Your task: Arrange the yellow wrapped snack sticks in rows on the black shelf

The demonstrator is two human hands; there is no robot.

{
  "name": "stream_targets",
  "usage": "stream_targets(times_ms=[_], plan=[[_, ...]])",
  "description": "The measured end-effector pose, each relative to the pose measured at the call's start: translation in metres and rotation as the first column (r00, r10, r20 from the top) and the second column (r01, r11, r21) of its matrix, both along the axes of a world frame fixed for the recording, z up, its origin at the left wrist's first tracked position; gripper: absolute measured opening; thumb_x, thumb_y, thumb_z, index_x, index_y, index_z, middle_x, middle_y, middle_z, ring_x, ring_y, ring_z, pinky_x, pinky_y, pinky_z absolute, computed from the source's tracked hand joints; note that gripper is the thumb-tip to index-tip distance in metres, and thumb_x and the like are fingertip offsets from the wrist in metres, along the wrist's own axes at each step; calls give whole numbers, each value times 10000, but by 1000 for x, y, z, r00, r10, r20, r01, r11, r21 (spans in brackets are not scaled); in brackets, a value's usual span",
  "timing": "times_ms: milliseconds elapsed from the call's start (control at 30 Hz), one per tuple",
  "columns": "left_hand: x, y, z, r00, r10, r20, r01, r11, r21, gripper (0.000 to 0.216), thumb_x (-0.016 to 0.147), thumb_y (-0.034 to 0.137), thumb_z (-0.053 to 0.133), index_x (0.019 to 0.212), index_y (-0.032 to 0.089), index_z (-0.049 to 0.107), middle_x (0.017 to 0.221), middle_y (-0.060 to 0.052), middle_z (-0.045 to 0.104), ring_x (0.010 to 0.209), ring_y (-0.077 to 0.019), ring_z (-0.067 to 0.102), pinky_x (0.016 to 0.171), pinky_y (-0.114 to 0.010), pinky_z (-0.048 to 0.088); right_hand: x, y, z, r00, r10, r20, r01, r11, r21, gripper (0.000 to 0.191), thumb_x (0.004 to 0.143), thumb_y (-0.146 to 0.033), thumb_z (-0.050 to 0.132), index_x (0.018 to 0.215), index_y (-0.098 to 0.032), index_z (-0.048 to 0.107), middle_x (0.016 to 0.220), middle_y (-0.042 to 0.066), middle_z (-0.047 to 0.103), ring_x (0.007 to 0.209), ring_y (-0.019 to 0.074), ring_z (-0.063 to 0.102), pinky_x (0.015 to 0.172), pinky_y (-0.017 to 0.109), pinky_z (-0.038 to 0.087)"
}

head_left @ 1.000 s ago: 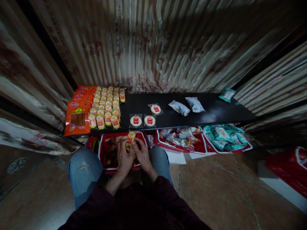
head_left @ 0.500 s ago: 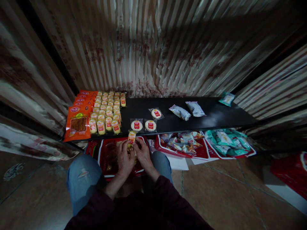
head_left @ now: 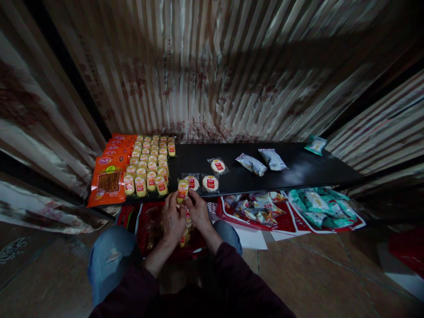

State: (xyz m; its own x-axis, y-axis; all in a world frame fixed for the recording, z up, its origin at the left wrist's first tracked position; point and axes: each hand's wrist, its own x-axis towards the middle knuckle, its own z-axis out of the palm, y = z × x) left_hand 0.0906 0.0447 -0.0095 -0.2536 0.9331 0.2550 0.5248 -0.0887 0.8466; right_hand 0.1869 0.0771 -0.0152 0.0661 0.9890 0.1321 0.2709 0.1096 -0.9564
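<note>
Between the fingertips of both hands, upright at the front edge of the black shelf point(head_left: 195, 153), is a small yellow wrapped cake point(head_left: 182, 190) with a red label. My left hand point(head_left: 174, 221) is closed on its left side. My right hand point(head_left: 198, 214) is closed on its right side. Similar wrapped cakes point(head_left: 151, 180) stand in tight rows on the shelf to the left. Just behind the held cake lies a round white wrapped biscuit point(head_left: 192, 183), partly covered. Below my hands, a red basket point(head_left: 141, 227) holds more yellow packets point(head_left: 186, 238).
Orange snack bags point(head_left: 107, 179) overlap at the shelf's left end. Two more white biscuits point(head_left: 210, 183), two pale blue packets point(head_left: 251, 164) and one green packet point(head_left: 316, 145) lie rightward. Under the shelf, baskets hold striped packets point(head_left: 263, 203) and green packets point(head_left: 326, 207). A curtain point(head_left: 212, 75) hangs behind.
The view has tilted, so the shelf sits slightly lower. The held cake has come up in front of the left round biscuit, now partly covering it. Both hands still hold it.
</note>
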Motion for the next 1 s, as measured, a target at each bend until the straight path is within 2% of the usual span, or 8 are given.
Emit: stream_targets(times_ms=[167,367,800,1000], plan=[[-2,14,3,1000,-7,-5,7,1000,-2,433,798,132,441,1223,167,512,1222,-121,517,1155,-221,502,1034,-398,390,0,17,-2,998,-22,52,21,999,28,316,821,-268,517,1103,-194,641,1117,77,679,1029,213,631,955,370,463],[0,27,7,999,-20,27,20,999,26,442,791,108,432,1221,176,505,1220,-109,522,1173,-209,485,1040,-391,389,-1,36,-4,998,-39,58,36,998,58,293,813,-254,519,1074,-201,642,1060,57,694,977,203,638,905,353,492],[2,68,14,998,7,69,-10,999,40,370,790,143,446,1138,166,567,1224,-119,535,1180,-226,489,1061,-432,368,-5,79,11,992,-44,116,35,996,77,273,797,-206,524,1045,-187,636,1015,61,699,942,192,642,917,357,476],[2,87,16,996,18,84,-22,999,42,359,792,151,442,1125,150,576,1243,-128,534,1195,-219,479,1079,-418,347,-8,101,11,989,-28,144,16,997,82,279,797,-173,511,1049,-178,631,1026,70,697,940,190,645,902,344,478]])
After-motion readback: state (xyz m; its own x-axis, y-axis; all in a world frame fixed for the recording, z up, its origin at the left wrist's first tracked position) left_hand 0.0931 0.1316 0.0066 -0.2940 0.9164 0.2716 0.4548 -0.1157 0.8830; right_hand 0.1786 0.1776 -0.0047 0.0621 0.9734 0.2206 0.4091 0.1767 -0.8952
